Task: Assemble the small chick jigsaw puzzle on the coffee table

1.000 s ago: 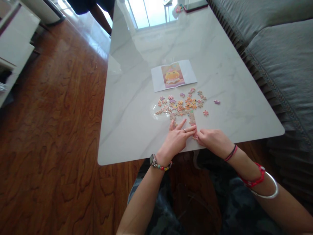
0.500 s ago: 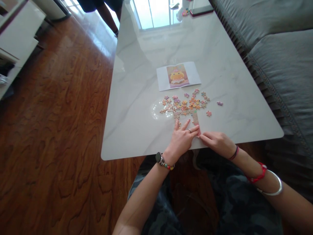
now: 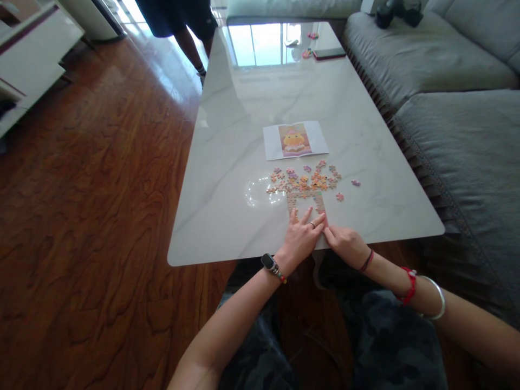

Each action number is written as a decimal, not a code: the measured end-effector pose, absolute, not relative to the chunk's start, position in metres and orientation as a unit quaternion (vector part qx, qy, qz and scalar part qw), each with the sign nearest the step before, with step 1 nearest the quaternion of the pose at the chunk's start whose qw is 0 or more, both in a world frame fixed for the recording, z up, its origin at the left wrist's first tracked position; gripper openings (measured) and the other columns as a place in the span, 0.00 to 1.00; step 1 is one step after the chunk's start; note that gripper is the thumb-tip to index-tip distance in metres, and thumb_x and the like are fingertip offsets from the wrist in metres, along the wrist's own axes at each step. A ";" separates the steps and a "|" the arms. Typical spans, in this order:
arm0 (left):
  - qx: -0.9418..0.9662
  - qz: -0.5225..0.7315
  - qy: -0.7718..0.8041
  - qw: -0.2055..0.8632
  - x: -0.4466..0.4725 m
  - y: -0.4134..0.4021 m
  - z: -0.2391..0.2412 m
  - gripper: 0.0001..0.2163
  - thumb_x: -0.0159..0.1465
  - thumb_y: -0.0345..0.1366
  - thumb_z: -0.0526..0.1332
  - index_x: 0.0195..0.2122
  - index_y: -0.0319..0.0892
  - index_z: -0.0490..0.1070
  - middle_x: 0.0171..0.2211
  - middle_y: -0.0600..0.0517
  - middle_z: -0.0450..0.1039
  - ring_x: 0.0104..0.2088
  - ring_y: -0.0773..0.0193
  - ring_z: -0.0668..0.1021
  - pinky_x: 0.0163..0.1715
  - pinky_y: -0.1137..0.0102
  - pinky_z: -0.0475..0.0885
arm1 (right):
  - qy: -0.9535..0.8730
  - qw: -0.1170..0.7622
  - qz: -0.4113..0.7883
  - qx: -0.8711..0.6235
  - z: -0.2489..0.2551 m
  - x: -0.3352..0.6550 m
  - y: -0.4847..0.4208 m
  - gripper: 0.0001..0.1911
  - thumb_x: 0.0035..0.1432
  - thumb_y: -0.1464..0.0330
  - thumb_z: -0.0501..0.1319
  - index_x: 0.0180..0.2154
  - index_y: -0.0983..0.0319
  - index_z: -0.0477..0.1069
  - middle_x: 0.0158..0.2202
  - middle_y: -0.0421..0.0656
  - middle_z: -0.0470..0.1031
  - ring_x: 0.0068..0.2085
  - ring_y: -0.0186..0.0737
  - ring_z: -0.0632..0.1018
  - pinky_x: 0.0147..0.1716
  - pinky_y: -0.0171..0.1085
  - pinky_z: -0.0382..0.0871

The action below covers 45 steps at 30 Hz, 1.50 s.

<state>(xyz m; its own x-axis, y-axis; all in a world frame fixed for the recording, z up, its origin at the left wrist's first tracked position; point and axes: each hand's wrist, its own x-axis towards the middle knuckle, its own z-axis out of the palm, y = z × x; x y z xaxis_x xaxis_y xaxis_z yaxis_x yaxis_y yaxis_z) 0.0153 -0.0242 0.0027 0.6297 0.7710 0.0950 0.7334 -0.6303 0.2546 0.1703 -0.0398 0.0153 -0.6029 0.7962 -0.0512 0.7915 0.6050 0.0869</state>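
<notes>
My left hand (image 3: 301, 234) lies with fingers spread over the lower part of a partly joined jigsaw puzzle frame (image 3: 291, 200) near the table's front edge. At the frame's lower right corner, my right hand (image 3: 345, 241) has its thumb and fingers pinched together, close to my left fingertips. A puzzle piece seems to be at that pinch, but it is mostly hidden. Loose puzzle pieces (image 3: 317, 179) in orange, pink and purple lie just beyond the frame. A single pink piece (image 3: 340, 196) and a purple piece (image 3: 356, 183) rest off to the right.
A creased paper sheet with a yellow cartoon picture (image 3: 294, 141) lies beyond the pieces on the white marbled table (image 3: 219, 216). A dark tablet-like object (image 3: 329, 53) sits at the far end. A grey sofa (image 3: 467, 130) runs along the right; a person's legs (image 3: 190, 46) are at far left.
The camera view has tilted up, showing more of the table's far end and sofa. Both hands keep nearly the same places on the puzzle frame.
</notes>
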 end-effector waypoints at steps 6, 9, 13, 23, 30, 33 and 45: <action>0.913 0.093 0.391 0.073 0.015 -0.022 -0.001 0.18 0.61 0.28 0.46 0.52 0.43 0.61 0.56 0.49 0.59 0.59 0.55 0.56 0.54 0.46 0.50 | 0.944 0.029 -0.108 0.310 0.015 0.191 0.007 0.11 0.55 0.77 0.49 0.37 0.69 0.68 0.36 0.51 0.73 0.35 0.36 0.74 0.33 0.33 0.67; 0.918 0.089 0.378 0.080 0.012 -0.018 0.000 0.18 0.61 0.28 0.46 0.51 0.44 0.61 0.56 0.51 0.60 0.59 0.55 0.56 0.54 0.45 0.50 | 0.951 0.010 -0.128 0.282 0.013 0.198 0.014 0.11 0.57 0.75 0.49 0.37 0.68 0.68 0.37 0.49 0.73 0.36 0.36 0.74 0.35 0.34 0.68; 0.917 0.087 0.379 0.087 0.011 -0.016 0.002 0.19 0.61 0.28 0.47 0.53 0.45 0.58 0.56 0.52 0.61 0.59 0.55 0.56 0.54 0.45 0.49 | 0.960 -0.029 -0.012 0.277 0.006 0.197 -0.011 0.14 0.58 0.77 0.45 0.39 0.71 0.67 0.35 0.52 0.72 0.35 0.39 0.73 0.36 0.39 0.68; 0.916 0.032 0.390 0.093 0.022 -0.018 0.010 0.19 0.60 0.28 0.45 0.53 0.41 0.60 0.56 0.48 0.59 0.59 0.54 0.55 0.55 0.45 0.45 | 0.961 0.019 0.059 0.270 -0.002 0.180 -0.026 0.14 0.54 0.79 0.45 0.31 0.70 0.68 0.26 0.50 0.70 0.26 0.38 0.71 0.26 0.37 0.63; 0.906 0.050 0.401 0.126 0.019 -0.019 0.013 0.19 0.58 0.26 0.49 0.51 0.44 0.62 0.56 0.49 0.59 0.59 0.54 0.55 0.55 0.45 0.44 | 0.958 -0.054 -0.007 0.282 0.016 0.171 -0.058 0.13 0.53 0.78 0.47 0.26 0.66 0.69 0.23 0.46 0.70 0.24 0.36 0.71 0.24 0.34 0.64; 0.896 0.092 0.398 0.173 0.019 -0.015 0.017 0.19 0.54 0.22 0.51 0.45 0.45 0.67 0.51 0.51 0.66 0.57 0.58 0.60 0.56 0.50 0.46 | 0.860 -0.213 -0.088 0.455 0.023 0.179 -0.064 0.12 0.54 0.74 0.48 0.30 0.64 0.70 0.28 0.46 0.72 0.29 0.35 0.73 0.30 0.33 0.66; 0.697 0.411 0.456 0.372 0.008 -0.018 0.029 0.11 0.57 0.32 0.55 0.41 0.42 0.67 0.38 0.49 0.68 0.35 0.68 0.73 0.32 0.73 0.70 | 0.584 -0.321 -0.434 0.607 0.058 0.143 -0.012 0.13 0.45 0.66 0.56 0.33 0.65 0.72 0.16 0.37 0.69 0.19 0.32 0.71 0.21 0.31 0.64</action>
